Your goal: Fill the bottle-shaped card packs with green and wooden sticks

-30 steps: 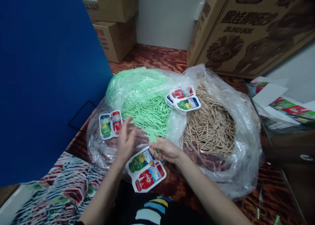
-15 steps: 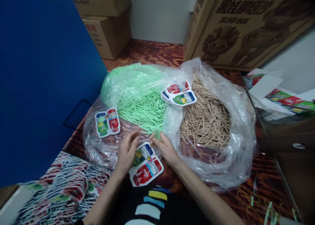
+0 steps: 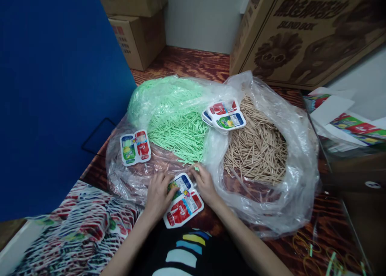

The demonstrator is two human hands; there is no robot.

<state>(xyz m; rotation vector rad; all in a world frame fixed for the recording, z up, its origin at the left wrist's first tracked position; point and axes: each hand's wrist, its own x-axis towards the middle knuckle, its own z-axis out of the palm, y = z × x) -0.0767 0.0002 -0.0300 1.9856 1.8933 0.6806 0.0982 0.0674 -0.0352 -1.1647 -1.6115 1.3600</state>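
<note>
My left hand [image 3: 157, 195] rests with fingers bent on the left edge of a small printed pack [image 3: 183, 201] showing a red and a green bottle, which lies in front of me. My right hand [image 3: 205, 182] is closed in a pinch on a few green sticks [image 3: 196, 168] at the pack's upper right corner. Just beyond lies a clear plastic bag [image 3: 289, 119] holding a heap of green sticks [image 3: 177, 125] on the left and a heap of tan wooden sticks [image 3: 259, 149] on the right.
Another printed pack [image 3: 135, 147] lies on the bag at the left, and a small stack of packs [image 3: 224, 116] sits between the heaps. A blue panel [image 3: 54, 91] stands at the left. Cardboard boxes [image 3: 301, 30] stand behind. Printed sheets [image 3: 72, 231] lie at lower left.
Both hands came down and closer to the pack. The left hand, raised and open before, now lies on the pack; the right hand brought green sticks down to its corner.
</note>
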